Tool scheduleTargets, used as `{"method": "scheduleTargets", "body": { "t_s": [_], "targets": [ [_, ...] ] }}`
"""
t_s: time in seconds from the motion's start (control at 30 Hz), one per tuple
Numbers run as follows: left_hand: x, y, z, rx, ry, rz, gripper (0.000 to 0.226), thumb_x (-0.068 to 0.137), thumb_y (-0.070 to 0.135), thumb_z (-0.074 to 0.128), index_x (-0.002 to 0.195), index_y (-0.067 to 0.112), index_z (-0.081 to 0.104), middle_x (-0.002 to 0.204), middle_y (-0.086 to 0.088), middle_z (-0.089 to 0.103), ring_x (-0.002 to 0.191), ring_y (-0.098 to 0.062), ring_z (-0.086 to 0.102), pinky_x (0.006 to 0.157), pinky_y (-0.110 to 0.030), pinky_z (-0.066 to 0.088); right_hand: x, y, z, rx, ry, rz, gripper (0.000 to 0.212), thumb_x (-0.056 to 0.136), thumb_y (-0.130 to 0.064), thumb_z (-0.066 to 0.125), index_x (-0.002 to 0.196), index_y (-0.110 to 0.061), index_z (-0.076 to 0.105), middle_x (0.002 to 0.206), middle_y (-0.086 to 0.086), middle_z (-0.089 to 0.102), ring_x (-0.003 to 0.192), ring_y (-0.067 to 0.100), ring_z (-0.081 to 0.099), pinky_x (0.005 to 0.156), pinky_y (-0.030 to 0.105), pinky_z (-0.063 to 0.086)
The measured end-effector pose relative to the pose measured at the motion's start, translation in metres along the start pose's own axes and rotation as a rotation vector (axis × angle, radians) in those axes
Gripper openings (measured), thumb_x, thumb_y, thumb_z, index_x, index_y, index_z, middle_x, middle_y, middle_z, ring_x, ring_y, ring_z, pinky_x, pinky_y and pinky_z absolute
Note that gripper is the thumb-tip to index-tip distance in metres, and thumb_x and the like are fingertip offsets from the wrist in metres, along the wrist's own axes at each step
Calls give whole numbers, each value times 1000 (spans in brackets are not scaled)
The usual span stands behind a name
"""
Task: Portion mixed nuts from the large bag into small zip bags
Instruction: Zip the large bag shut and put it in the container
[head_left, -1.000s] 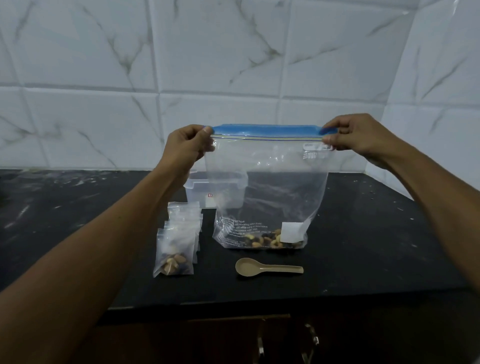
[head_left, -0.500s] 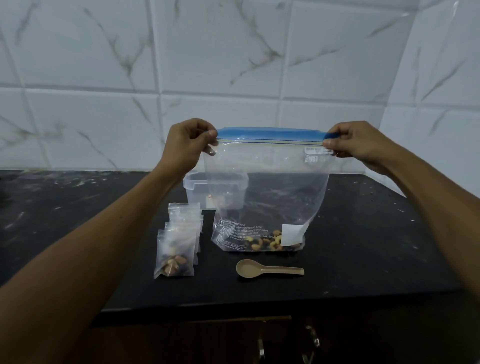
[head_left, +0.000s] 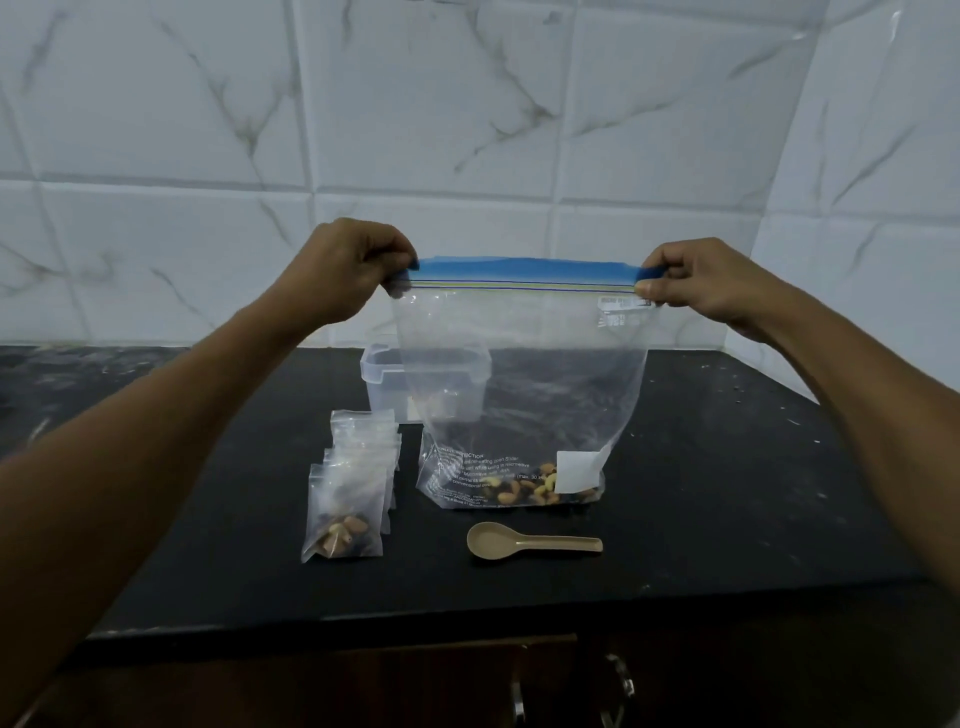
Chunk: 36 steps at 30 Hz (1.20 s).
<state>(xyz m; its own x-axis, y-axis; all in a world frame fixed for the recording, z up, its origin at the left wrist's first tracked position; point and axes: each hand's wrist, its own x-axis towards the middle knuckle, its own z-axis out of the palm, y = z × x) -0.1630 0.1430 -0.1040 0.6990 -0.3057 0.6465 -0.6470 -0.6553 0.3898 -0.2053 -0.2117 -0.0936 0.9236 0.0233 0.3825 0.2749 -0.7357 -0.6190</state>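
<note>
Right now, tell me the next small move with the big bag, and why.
Probably pull the blue zip strip apart. Both hands, left and right, pinch its ends; the strip looks shut, nuts remain in the big bag, and the spoon lies on the counter.

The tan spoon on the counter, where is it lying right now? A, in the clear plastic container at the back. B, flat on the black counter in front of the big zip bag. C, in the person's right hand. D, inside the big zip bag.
B: the tan spoon lies flat on the black counter, just in front of the large zip bag, which the left hand and right hand hold by its blue top.
</note>
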Motion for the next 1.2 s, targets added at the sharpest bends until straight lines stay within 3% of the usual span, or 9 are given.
{"method": "scheduleTargets", "body": {
  "t_s": [0.1,0.2,0.3,0.43,0.53,0.6,0.83,1.0,1.2],
  "targets": [
    [1,-2,0,54,5,4,26,96,7,51,114,18,67,80,2,71,70,13,59,71,-4,42,3,-4,-2,-58,-33,6,13,90,-7,63,103,-6,65,92,15,66,79,18,58,73,23,45],
    [6,-2,0,47,-70,-40,32,93,6,53,121,17,65,96,4,68,84,-5,63,88,-23,50,5,-10,-5,-157,-73,18,21,85,-11,70,105,-9,66,103,13,66,90,22,60,78,26,45],
    [15,8,-4,53,-221,-71,31,92,20,62,123,18,65,110,1,65,94,-15,64,84,-28,48,11,-29,-3,-381,-131,-31,37,80,-24,76,114,-14,64,107,7,64,97,23,60,86,33,45],
    [33,34,-1,224,-446,-22,40,86,37,71,118,15,67,98,-4,72,83,-13,64,71,-20,44,23,-67,15,-572,-193,-111,38,77,-33,78,109,-18,66,97,-2,61,90,18,57,79,29,42],
    [45,53,9,316,-510,-13,31,84,33,74,109,15,70,82,1,70,71,-8,60,68,-24,42,27,-91,36,-635,-249,-181,18,78,-33,77,86,-23,63,82,-7,58,77,15,53,66,24,36],
    [51,63,17,338,-528,-3,21,85,29,73,102,15,71,75,3,68,70,-8,59,67,-25,41,27,-102,50,-614,-290,-203,14,82,-30,74,79,-23,62,74,-10,59,68,10,54,58,22,35],
    [53,67,21,279,-487,29,9,86,23,70,82,15,74,67,6,69,62,-7,62,63,-20,44,29,-105,62,-478,-284,-224,7,86,-21,68,90,-18,73,76,-6,74,77,7,68,62,17,45],
    [51,52,11,263,-492,11,8,89,25,69,88,18,73,75,6,72,67,-5,63,76,-24,48,30,-93,48,-490,-314,-195,8,87,-25,68,87,-18,73,77,-9,74,75,7,67,76,25,48],
    [41,24,-12,250,-479,-37,6,89,24,69,86,20,72,76,6,72,70,-6,63,76,-25,47,27,-73,24,-515,-312,-153,6,87,-25,69,81,-23,70,76,-11,71,71,3,61,67,21,41]
  ]
}}
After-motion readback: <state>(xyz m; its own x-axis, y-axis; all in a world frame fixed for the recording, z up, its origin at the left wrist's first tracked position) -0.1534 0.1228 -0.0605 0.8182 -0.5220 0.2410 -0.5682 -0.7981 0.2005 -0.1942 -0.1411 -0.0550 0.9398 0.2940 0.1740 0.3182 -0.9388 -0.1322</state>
